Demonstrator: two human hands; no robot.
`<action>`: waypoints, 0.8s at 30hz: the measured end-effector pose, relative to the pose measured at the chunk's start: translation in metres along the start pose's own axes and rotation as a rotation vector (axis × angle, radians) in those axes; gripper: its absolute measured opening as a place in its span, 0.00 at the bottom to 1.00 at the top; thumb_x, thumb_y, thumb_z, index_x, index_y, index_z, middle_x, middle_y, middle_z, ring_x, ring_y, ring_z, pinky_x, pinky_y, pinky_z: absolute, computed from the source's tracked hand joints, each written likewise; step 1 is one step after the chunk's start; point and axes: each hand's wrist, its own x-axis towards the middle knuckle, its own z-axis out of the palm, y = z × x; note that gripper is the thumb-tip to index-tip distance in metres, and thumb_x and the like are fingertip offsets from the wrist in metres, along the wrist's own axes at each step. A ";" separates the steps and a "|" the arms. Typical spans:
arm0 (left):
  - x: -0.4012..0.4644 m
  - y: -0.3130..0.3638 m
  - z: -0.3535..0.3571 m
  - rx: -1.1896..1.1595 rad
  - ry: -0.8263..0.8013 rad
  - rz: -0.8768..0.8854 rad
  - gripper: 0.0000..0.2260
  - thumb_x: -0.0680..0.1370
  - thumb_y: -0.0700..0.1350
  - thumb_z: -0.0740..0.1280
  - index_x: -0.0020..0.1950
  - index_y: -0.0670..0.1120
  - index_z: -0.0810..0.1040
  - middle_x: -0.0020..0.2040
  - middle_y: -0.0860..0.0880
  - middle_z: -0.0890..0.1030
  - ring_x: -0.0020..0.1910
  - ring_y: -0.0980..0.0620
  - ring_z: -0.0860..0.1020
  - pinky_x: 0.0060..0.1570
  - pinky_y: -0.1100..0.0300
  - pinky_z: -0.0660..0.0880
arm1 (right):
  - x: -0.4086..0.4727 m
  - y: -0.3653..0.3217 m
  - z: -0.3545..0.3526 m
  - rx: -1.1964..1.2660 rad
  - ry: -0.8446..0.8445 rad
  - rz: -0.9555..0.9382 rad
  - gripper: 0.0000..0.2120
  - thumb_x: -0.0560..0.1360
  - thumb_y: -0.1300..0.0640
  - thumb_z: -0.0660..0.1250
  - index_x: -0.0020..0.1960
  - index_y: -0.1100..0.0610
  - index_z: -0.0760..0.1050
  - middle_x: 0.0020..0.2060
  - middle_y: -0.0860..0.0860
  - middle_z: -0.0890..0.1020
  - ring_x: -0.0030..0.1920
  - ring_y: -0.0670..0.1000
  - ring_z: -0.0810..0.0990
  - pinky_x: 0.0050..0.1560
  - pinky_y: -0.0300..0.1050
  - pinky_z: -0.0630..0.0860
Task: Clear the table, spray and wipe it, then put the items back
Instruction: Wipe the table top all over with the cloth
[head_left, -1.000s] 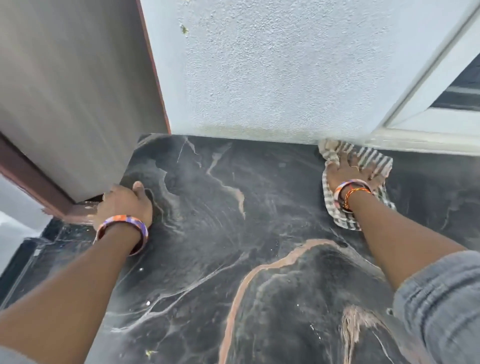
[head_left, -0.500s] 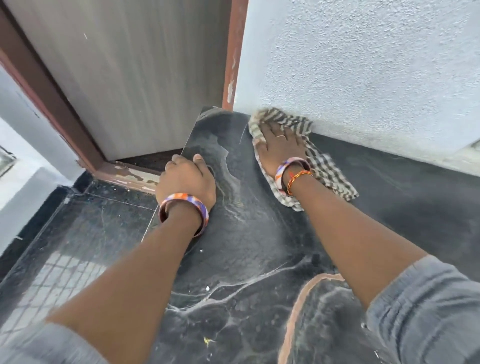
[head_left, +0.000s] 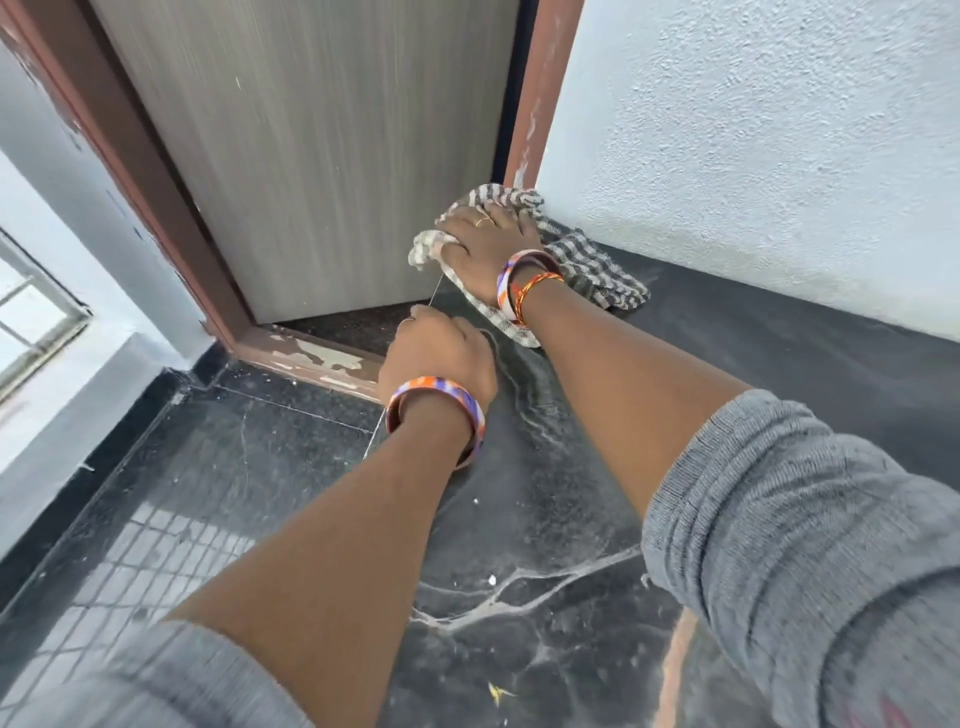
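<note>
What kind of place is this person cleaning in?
Probably a home, at a doorway: a wood-grain door in a chipped brown frame, a rough white plastered wall and a dark marble table beside it.

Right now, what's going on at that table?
A person is wiping the dark marble table. The right hand presses a checked cloth into the far corner, where the white wall meets the door frame. The left hand rests at the table's left edge, fingers curled. No other items show on the table.
</note>
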 end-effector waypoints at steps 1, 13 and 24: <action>0.000 -0.001 -0.003 -0.054 -0.013 -0.018 0.20 0.80 0.45 0.51 0.64 0.35 0.69 0.62 0.36 0.75 0.60 0.37 0.74 0.56 0.49 0.70 | -0.011 -0.001 0.001 0.009 -0.017 -0.014 0.22 0.81 0.49 0.47 0.74 0.43 0.58 0.77 0.43 0.55 0.78 0.53 0.48 0.75 0.60 0.40; -0.061 -0.034 -0.041 0.232 -0.178 0.228 0.19 0.78 0.42 0.55 0.67 0.36 0.67 0.72 0.33 0.62 0.73 0.36 0.59 0.71 0.46 0.61 | -0.169 -0.025 0.016 -0.040 -0.060 -0.076 0.22 0.82 0.44 0.43 0.75 0.39 0.51 0.77 0.41 0.50 0.78 0.52 0.46 0.73 0.65 0.40; -0.167 -0.019 -0.028 0.451 -0.292 0.543 0.21 0.78 0.43 0.58 0.70 0.41 0.67 0.77 0.41 0.55 0.78 0.43 0.45 0.76 0.51 0.51 | -0.295 0.064 0.015 0.067 -0.020 0.549 0.24 0.79 0.38 0.42 0.74 0.35 0.46 0.77 0.40 0.45 0.78 0.51 0.41 0.63 0.79 0.36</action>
